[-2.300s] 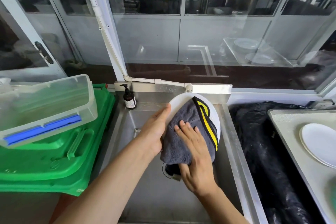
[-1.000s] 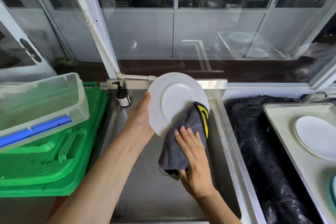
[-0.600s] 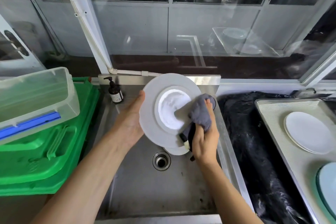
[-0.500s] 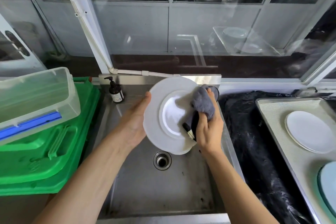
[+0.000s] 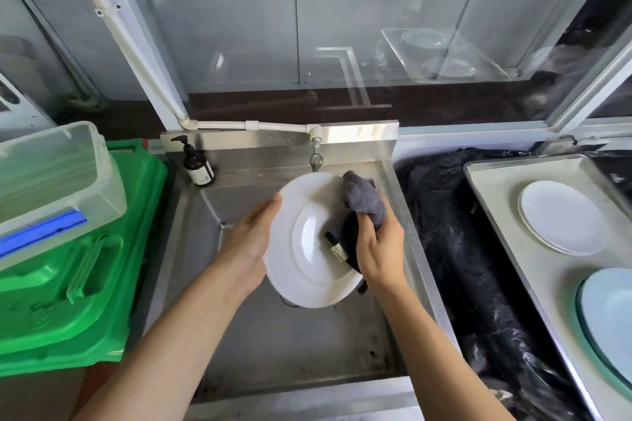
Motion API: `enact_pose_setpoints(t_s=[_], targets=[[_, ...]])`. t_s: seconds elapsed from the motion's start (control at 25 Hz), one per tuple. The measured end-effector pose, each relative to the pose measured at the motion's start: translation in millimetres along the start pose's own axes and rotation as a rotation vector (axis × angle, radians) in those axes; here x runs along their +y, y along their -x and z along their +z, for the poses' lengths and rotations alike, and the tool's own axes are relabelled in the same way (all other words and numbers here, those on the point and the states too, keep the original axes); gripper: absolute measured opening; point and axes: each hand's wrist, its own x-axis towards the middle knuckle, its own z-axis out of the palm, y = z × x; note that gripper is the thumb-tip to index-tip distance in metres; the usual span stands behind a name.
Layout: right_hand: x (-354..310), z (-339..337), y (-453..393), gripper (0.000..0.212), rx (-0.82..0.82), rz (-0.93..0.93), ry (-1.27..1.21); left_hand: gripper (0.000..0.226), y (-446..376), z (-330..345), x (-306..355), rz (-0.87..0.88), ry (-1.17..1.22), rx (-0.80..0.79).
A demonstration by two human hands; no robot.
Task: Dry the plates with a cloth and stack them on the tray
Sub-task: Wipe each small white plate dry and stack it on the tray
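Head view: left hand (image 5: 247, 243) grips plate (image 5: 307, 249), right hand (image 5: 379, 249) clutches cloth (image 5: 364, 203); bottle (image 5: 197, 166) label unreadable.

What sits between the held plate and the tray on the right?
Only the sink's right rim and the black plastic sheeting lie between the white plate and the tray; both are low. On the tray, a white plate stack has nothing on it.

Sink (image 5: 273, 345) sits between bins (image 5: 68, 284) left and tray (image 5: 533, 284) right.
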Motion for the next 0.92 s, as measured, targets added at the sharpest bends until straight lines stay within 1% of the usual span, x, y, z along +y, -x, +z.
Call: enact_pose_setpoints(t_s=[0.08,0.12,0.16,0.2,0.24,0.28,0.32,0.36,0.4,0.44,0.48,0.52,0.6,0.68,0.76,0.84,0.92], targets=[[19,-16,15,0.022,0.144,0.229,-0.019,0.039,-5,-2,-7,0.005,-0.024,0.017],[29,-26,24,0.020,0.197,0.323,0.004,0.037,-7,-5,-9,0.011,-0.030,0.018],[42,-41,34,0.019,0.248,0.380,0.078,0.036,-10,-4,-13,0.009,-0.043,0.003],[54,-55,41,0.018,0.293,0.386,0.217,0.036,-12,-4,-18,0.005,-0.064,-0.016],[66,-68,48,0.024,0.317,0.352,0.399,0.037,-14,-2,-24,-0.002,-0.087,-0.032],[78,-78,53,0.034,0.303,0.305,0.585,0.038,-15,2,-30,-0.016,-0.101,-0.035],[89,-85,58,0.044,0.233,0.291,0.756,0.038,-15,6,-36,-0.032,-0.104,-0.035],[100,-90,65,0.055,0.098,0.332,0.908,0.038,-14,10,-41,-0.048,-0.103,-0.039],[109,-92,72,0.063,-0.094,0.441,1.010,0.040,-14,12,-47,-0.065,-0.104,-0.042],[119,-93,81,0.068,-0.283,0.575,1.050,0.043,-13,14,-51,-0.078,-0.108,-0.044],[130,-94,91,0.072,-0.435,0.686,1.041,0.046,-14,16,-54,-0.078,-0.113,-0.043],[139,-96,101,0.075,-0.522,0.753,1.014,0.046,-15,19,-57,-0.070,-0.114,-0.041],[149,-101,113,0.075,-0.518,0.743,1.001,0.036,-13,24,-61,-0.039,-0.126,-0.025],[145,-101,110,0.068,-0.439,0.680,1.001,0.032,-9,33,-64,0.013,-0.170,0.002],[132,-97,96,0.054,-0.342,0.654,0.879,0.030,-4,42,-68,0.135,-0.282,-0.002],[106,-88,75,0.036,-0.230,0.650,0.612,0.025,2,51,-69,0.342,-0.427,-0.024],[70,-77,53,0.024,-0.071,0.676,0.275,0.033,7,56,-70,0.534,-0.590,-0.056]])
